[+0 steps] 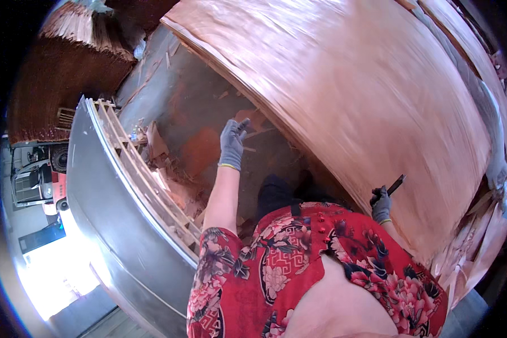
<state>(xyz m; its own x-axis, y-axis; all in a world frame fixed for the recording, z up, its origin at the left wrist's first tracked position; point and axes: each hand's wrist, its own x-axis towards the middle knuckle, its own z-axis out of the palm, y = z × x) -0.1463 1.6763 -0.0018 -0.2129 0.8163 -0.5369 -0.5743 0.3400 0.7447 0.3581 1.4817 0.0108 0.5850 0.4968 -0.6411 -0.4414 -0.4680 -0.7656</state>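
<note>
Wood sheets (343,112): in the head view, a broad, pale pinkish-tan pile of thin layers, ahead of the person and to the right.
Near edge: slants from upper left to lower right, bowed by the lens; the pile's long axis seems to follow it, though the fisheye makes that uncertain.
Right hand (381,204): grey-gloved, fingers closed around a dark tool; it appears over the near edge, toward the lower right end of the pile. Whether it touches the top sheet, I cannot tell.
Dark tool (397,184): slim and straight, tilted up and rightward out of the grip, its far end above the sheets; its exact kind is too small to tell.
Left hand (232,143): also gloved, fingers loosely bent and a little apart, nothing visible in them; it hangs over the floor (205,93), left of the near edge and apart from it.
Nearer hand: the right; from the left, the sheets lie across a gap, up and to the right.
Left side: a grey panel (127,211) with wooden slats (132,160) along its edge, torn scraps (172,180) beside them.
Farther off: a dark brown stack (67,84) at upper left, and a red forklift (59,188) below it.
</note>
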